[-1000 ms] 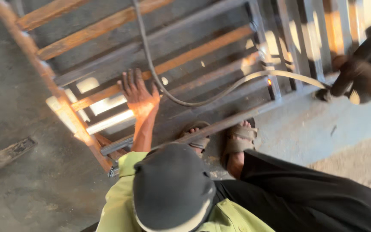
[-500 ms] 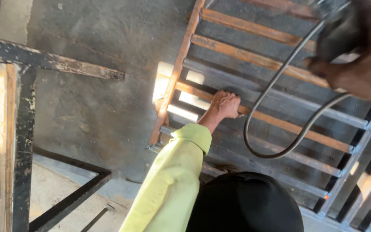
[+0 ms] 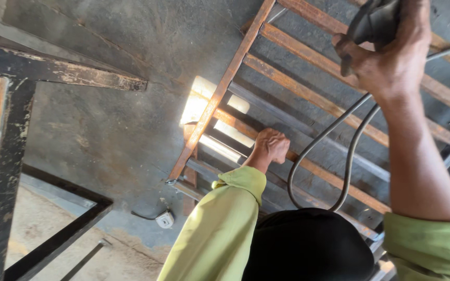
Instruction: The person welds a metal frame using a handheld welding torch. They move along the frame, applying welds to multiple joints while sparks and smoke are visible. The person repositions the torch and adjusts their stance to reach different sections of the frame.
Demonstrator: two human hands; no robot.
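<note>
My right hand (image 3: 391, 52) is raised at the top right, shut on a dark power tool (image 3: 373, 21). The tool's grey cable (image 3: 329, 135) hangs down in a loop over a rusty metal grille frame (image 3: 214, 104) lying on the concrete floor. My left hand is out of view. Below me a co-worker in a dark cap (image 3: 308, 244) and a yellow-green sleeve (image 3: 220, 229) reaches forward. Their hand (image 3: 272, 145) is closed on one of the frame's rusty crossbars.
A black-painted, rust-flecked metal frame (image 3: 6, 156) stands at the left, with a dark bar (image 3: 63, 234) running along the floor below it. A small pale round object (image 3: 165, 219) with a short cord lies on the concrete by the grille's corner.
The view has swung left and closer. The co-worker's hand went from spread flat on the grille to closed on a crossbar. My right hand with the tool has moved nearer the top of the view.
</note>
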